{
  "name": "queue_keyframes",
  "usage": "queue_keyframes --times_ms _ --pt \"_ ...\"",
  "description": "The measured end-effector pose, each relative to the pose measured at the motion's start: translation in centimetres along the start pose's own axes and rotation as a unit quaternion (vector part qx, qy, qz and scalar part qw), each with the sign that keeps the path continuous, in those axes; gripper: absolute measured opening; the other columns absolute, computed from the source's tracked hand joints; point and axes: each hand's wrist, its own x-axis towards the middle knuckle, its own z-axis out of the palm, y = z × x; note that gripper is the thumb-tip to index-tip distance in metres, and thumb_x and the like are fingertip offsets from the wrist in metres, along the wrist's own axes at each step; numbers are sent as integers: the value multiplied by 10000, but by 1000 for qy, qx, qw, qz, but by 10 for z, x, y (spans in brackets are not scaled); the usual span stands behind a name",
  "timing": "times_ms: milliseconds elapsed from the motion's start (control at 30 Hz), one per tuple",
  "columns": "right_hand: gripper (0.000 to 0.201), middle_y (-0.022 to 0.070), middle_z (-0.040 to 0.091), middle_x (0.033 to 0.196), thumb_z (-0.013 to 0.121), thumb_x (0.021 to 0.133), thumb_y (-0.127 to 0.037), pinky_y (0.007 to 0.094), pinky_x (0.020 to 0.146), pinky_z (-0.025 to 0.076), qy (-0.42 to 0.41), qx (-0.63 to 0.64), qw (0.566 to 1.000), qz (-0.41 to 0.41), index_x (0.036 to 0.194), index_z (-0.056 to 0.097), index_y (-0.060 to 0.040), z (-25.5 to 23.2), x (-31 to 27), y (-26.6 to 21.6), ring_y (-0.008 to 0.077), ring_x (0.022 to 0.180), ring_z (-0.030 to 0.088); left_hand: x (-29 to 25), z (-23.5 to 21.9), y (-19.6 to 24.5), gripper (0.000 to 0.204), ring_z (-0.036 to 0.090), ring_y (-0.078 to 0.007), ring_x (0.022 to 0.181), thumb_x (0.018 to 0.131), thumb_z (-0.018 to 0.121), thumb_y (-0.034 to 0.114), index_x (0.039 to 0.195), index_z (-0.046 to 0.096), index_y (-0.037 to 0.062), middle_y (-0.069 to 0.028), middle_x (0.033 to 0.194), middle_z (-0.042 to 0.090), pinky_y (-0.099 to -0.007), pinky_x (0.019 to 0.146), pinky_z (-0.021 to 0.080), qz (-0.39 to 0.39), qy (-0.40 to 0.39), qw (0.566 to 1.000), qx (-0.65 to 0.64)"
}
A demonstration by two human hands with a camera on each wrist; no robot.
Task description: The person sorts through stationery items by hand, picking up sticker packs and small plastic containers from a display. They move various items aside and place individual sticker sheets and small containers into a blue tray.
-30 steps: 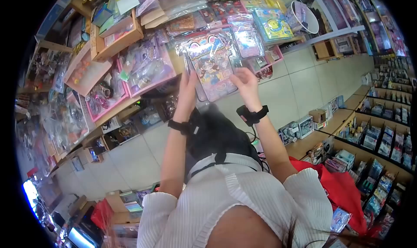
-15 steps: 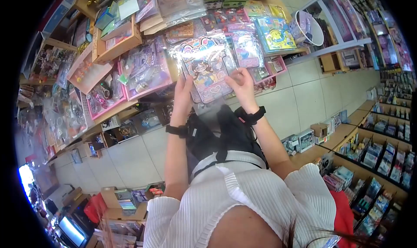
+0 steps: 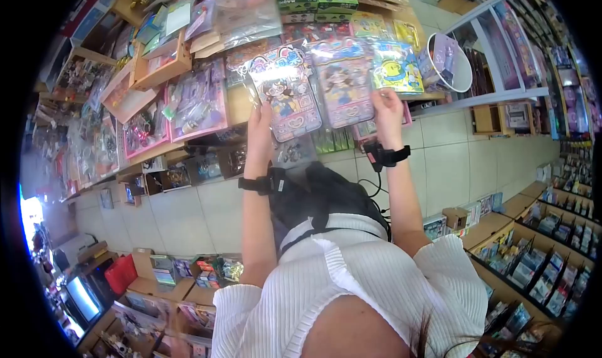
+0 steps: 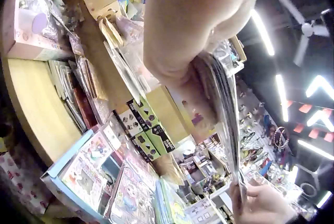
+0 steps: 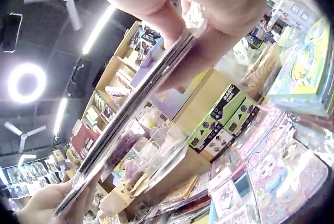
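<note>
My left hand [image 3: 260,123] pinches the lower left edge of a flat cartoon packet [image 3: 285,101] in clear plastic, printed with a dark-haired girl. Just right of it is a similar pinkish cartoon packet [image 3: 343,91], blurred, its right edge between the thumb and fingers of my right hand [image 3: 387,110]. Edge-on in the left wrist view, the packets [image 4: 227,109] look like a thin stack, with the left hand [image 4: 190,62] at the near end. The right wrist view likewise shows the packets' edges [image 5: 125,104] running from the right hand [image 5: 198,25] toward the left hand [image 5: 52,200].
Below the packets lies a display table with a yellow cartoon pack [image 3: 397,69], green boxes [image 3: 316,2] and a wooden box [image 3: 164,63]. Pink trays [image 3: 195,107] of bagged trinkets stand at left. A white bucket [image 3: 448,66] is at right, near a grey rack [image 3: 495,44].
The two packets, earlier overlapping between both hands, now lie side by side. My right hand has moved rightward with one; the left hand keeps its hold on the other.
</note>
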Motion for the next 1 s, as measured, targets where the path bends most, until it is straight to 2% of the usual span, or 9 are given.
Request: queue_keyframes --times_ms 200,433,500,567,633,767,833,933,1000 --pt "149 47 592 820 549 846 -51 200 626 429 6 105 993 46 985 497 -39 -20 17 -6 77 708 538 2 13 -5 345 524 -127 941 878 506 118 1188 414 -4 -66 1084 539 -269 793 441 43 -9 999 23" --pt "369 71 580 952 617 783 -86 247 710 446 -69 -117 990 30 1116 495 14 2 15 52 120 817 543 5 14 -40 379 497 -140 970 867 522 118 1200 407 -20 -82 1106 526 -267 836 393 18 -15 997 67" --pt "441 99 561 1032 632 770 -109 266 765 441 -178 -217 960 -13 1158 463 17 15 3 47 153 903 540 3 7 -57 346 507 -137 986 910 459 143 1217 395 -1 -77 1149 506 -280 831 423 5 45 992 117" --pt "475 144 535 1103 634 767 -116 284 820 426 -209 -241 947 47 1183 442 10 30 -11 32 210 1004 523 0 -1 -76 387 489 -146 1007 913 459 169 1249 361 3 -73 1163 489 -280 846 413 -24 35 991 129" --pt "490 205 505 1147 646 743 -85 307 867 406 -201 -306 929 -47 1173 434 18 19 -9 83 289 1071 497 -5 0 -83 446 471 -149 1036 897 495 166 1281 324 17 -72 1186 469 -282 868 398 -41 21 987 154" --pt "500 181 522 1119 654 733 -67 307 848 416 -155 -217 963 30 1171 427 17 1 5 72 259 1031 519 22 22 -87 495 445 -146 1069 882 512 137 1306 286 19 -74 1213 445 -274 892 370 -14 -63 980 186" --pt "491 169 546 1070 644 732 -51 304 761 450 -78 -292 951 -62 1171 428 -5 -13 22 82 225 942 554 53 35 -97 514 470 -151 1025 849 556 137 1284 314 8 -89 1150 492 -272 860 388 -16 -72 971 228" --pt "490 180 549 1073 637 730 -44 315 761 450 -41 -259 965 -28 1173 431 -21 -25 44 84 243 925 566 90 56 -107 526 522 -216 959 778 633 173 1207 397 -20 -142 1046 550 -308 825 414 -2 -100 895 435" --pt "501 207 543 1074 636 723 -46 323 770 449 -14 -296 955 -22 1179 429 -27 -29 51 89 279 917 571 100 70 -111 527 546 -308 914 703 683 199 1113 463 -48 -209 965 564 -351 799 429 108 -51 820 559"
